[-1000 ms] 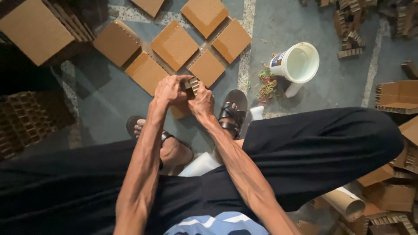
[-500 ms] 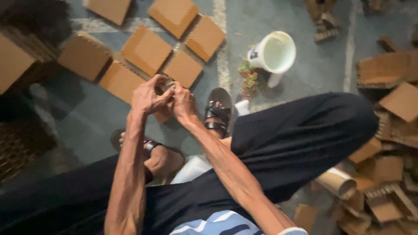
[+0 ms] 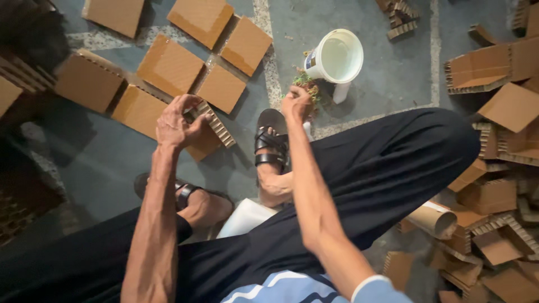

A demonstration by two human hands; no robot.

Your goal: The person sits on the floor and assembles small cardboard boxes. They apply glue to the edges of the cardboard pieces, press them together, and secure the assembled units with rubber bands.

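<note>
Your left hand (image 3: 177, 122), left of centre in the frame, has its grip closed around a narrow brown strip of honeycomb cardboard (image 3: 216, 124), which slants down to the right from your fingers. The strip hangs above the blue-grey floor (image 3: 112, 163), over the edge of one of the flat brown cardboard squares (image 3: 168, 64) spread across the upper left. Your right hand (image 3: 297, 102), just above centre, is stretched out to a small clump of green and brown scraps (image 3: 307, 84) on the floor; its fingers are curled down onto the clump, but you cannot tell whether they pinch anything. Touching that clump, towards the upper right, stands a white plastic bucket (image 3: 336, 57). Your black-strapped sandal (image 3: 270, 140) sits just below the right hand. Loose brown cardboard offcuts (image 3: 494, 185) pile along the right edge.
</note>
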